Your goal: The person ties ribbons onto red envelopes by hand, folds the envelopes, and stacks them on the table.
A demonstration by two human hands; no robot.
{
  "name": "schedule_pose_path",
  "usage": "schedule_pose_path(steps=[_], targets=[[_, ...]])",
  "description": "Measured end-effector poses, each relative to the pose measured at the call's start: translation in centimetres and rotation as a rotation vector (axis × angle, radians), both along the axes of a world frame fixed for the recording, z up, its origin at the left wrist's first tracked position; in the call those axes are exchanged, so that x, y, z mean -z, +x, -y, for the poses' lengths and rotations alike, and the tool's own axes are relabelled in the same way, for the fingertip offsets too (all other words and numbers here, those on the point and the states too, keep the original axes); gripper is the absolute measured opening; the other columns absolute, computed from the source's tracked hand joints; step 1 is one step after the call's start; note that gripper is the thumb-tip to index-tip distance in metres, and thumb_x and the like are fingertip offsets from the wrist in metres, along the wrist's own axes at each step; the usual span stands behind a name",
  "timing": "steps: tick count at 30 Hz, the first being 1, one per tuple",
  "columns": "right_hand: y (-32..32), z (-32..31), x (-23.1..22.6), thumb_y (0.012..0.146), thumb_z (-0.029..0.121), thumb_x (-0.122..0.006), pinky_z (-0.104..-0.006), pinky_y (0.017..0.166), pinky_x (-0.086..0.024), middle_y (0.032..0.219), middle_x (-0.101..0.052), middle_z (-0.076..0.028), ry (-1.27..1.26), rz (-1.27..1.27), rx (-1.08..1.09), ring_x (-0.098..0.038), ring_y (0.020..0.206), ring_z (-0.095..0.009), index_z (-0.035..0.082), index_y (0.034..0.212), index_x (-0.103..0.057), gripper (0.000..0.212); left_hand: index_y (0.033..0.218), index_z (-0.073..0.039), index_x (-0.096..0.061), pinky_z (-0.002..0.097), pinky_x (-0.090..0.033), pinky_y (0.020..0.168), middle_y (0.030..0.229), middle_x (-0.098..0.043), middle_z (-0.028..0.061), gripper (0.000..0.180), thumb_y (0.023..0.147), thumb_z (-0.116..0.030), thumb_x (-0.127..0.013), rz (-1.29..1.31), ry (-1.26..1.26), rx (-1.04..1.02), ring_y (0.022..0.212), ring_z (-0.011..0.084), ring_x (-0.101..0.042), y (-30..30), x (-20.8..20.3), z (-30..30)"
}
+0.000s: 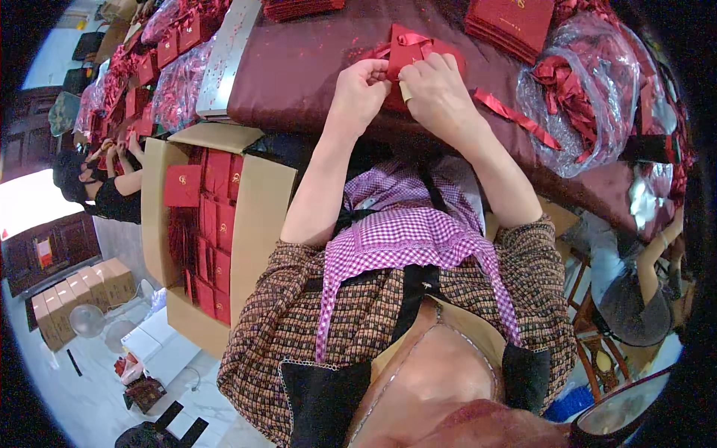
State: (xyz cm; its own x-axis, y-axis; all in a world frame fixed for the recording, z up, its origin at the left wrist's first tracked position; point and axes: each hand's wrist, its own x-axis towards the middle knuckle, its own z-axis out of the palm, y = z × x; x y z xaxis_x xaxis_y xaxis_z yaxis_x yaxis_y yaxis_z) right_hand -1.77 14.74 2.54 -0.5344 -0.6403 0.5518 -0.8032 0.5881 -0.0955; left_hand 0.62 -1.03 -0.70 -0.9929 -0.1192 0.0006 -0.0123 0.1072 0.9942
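A small red gift bag [405,46] with a shiny red ribbon at its top lies on the dark red tablecloth before me. My left hand [360,95] is closed at its left side, thumb and forefinger pinched at the edge. My right hand [439,91] bends over its right side, fingers curled down onto it; a ring shows on one finger. The fingertips partly cover the bag, so the exact grip of each is hard to see. A loose red ribbon [517,119] trails over the cloth just right of my right hand.
A stack of red bags [510,28] and a clear plastic bag [579,93] of red ribbons sit at the right. An open carton [260,239] packed with red bags stands to my left. Other people work at far left and right.
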Motion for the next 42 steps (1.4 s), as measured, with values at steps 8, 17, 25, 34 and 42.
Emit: schedule_pose_path(steps=[8, 17, 25, 34, 42], targets=[[0.3, 0.7, -1.0, 0.071, 0.014, -0.055, -0.0369, 0.073, -0.041, 0.069, -0.061, -0.012, 0.265, -0.163, 0.050, -0.057, 0.070, -0.025, 0.003, 0.074, -0.059, 0.013, 0.100, 0.003, -0.064, 0.0279, -0.049, 0.069, 0.084, -0.067, 0.0114, 0.025, 0.076, 0.001, -0.060, -0.195, -0.514, -0.118, 0.072, 0.0150, -0.061, 0.4, -1.4, -1.1], [-1.5, -0.2, -0.2, 0.070, 0.014, -0.057, -0.0437, 0.060, -0.046, 0.069, -0.063, -0.011, -0.049, 0.442, 0.025, -0.061, 0.063, -0.030, 0.004, 0.068, -0.064, 0.012, 0.100, 0.003, -0.064, 0.0315, -0.049, 0.077, 0.094, -0.067, 0.0174, 0.026, 0.075, -0.002, -0.059, -0.159, -0.476, -0.114, 0.086, 0.0231, -0.065, 0.6, -1.5, -1.4], [0.3, 0.8, -1.2, 0.068, 0.014, -0.057, -0.0373, 0.067, -0.042, 0.069, -0.063, -0.013, 0.317, -0.155, 0.009, -0.058, 0.066, -0.026, 0.001, 0.074, -0.060, 0.015, 0.099, 0.002, -0.065, 0.0327, -0.049, 0.079, 0.093, -0.066, 0.0196, 0.025, 0.075, -0.004, -0.061, -0.184, -0.464, -0.098, 0.088, 0.0254, -0.065, 0.5, -1.8, -1.5], [-1.6, -0.4, 0.9, 0.075, 0.013, -0.059, -0.0443, 0.072, -0.047, 0.073, -0.063, -0.020, -0.101, 0.453, -0.002, -0.061, 0.077, -0.035, -0.001, 0.078, -0.061, 0.014, 0.102, 0.002, -0.065, 0.0291, -0.049, 0.075, 0.091, -0.068, 0.0148, 0.028, 0.076, -0.005, -0.062, -0.086, -0.435, -0.084, 0.082, 0.0186, -0.064, 0.4, -2.1, -1.3], [-1.5, -1.6, 1.4, 0.078, 0.013, -0.064, -0.0393, 0.073, -0.046, 0.081, -0.063, -0.016, -0.247, 0.598, 0.011, -0.058, 0.081, -0.032, 0.000, 0.087, -0.061, 0.016, 0.104, 0.001, -0.064, 0.0221, -0.045, 0.065, 0.082, -0.064, 0.0027, 0.026, 0.080, -0.005, -0.059, 0.011, -0.131, 0.112, 0.072, 0.0075, -0.054, 0.0, -0.4, 0.6]])
